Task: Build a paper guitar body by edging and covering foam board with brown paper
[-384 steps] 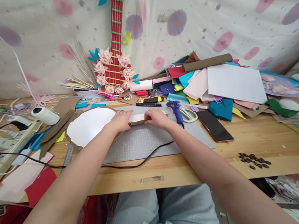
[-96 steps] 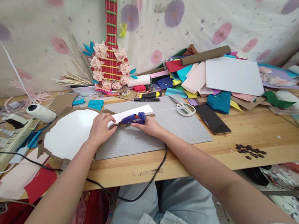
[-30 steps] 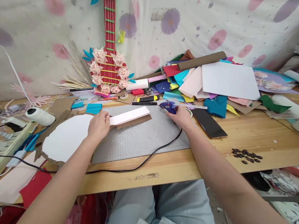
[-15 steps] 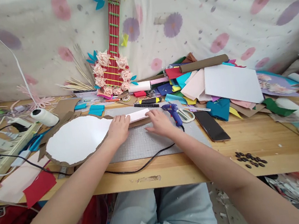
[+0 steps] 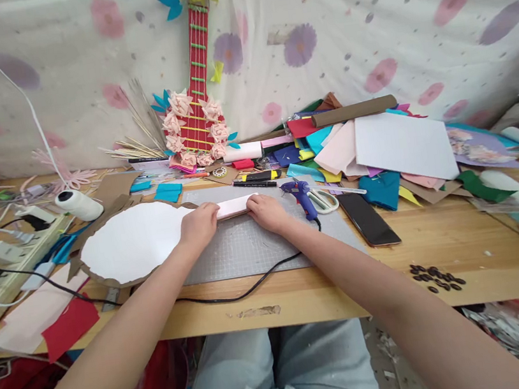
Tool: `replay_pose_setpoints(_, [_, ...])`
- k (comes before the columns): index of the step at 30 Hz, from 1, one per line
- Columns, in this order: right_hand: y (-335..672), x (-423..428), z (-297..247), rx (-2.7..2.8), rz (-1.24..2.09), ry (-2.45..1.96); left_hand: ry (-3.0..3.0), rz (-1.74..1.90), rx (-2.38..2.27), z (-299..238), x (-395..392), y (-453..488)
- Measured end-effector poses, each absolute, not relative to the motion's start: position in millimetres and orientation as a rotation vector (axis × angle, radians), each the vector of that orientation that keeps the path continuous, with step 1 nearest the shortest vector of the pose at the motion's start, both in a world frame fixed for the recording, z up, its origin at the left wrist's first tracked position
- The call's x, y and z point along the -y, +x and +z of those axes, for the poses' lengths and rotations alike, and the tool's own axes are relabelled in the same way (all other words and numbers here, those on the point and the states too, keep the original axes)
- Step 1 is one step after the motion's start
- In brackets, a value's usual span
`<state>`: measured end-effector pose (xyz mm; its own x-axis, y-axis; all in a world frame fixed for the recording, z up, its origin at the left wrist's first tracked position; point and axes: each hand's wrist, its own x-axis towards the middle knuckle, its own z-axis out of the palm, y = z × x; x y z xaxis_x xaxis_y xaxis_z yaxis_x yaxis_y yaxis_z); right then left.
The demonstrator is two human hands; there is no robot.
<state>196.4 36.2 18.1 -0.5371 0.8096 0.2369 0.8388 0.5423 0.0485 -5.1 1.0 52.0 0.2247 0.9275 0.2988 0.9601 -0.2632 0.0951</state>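
A cardboard cutout with a round white paper face [image 5: 133, 241] and a narrow white strip [image 5: 232, 206] lies partly on the grey cutting mat [image 5: 252, 247]. My left hand [image 5: 200, 223] presses on the strip's left end where it meets the round part, fingers curled down. Over the strip's right end my right hand [image 5: 266, 211] also pushes down, fingers bent. Just right of that hand a blue glue gun [image 5: 302, 196] stands on the mat, its black cord [image 5: 235, 294] trailing along the front of the table.
Scissors [image 5: 325, 198] and a black phone [image 5: 366, 209] lie right of the mat. A heap of coloured paper [image 5: 378, 145] fills the back right. A red paper guitar [image 5: 195, 100] leans on the wall. A thread spool [image 5: 78, 204] and power strip [image 5: 2, 256] sit left. Dark beans [image 5: 438, 277] lie front right.
My right hand set the glue gun down at the right of the mat and came back to the strip. Both hands now press the strip down.
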Motion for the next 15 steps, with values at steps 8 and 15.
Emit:
replay_pose_setpoints(8, [196.7, -37.9, 38.0, 2.635, -0.125, -1.451, -2.135, -0.497, 2.397, 81.0, -9.9, -25.4])
replay_pose_setpoints(15, [193.9, -49.8, 47.4, 2.666, -0.102, -1.464, -2.482, -0.375, 1.932, 61.0, -14.2, -28.5])
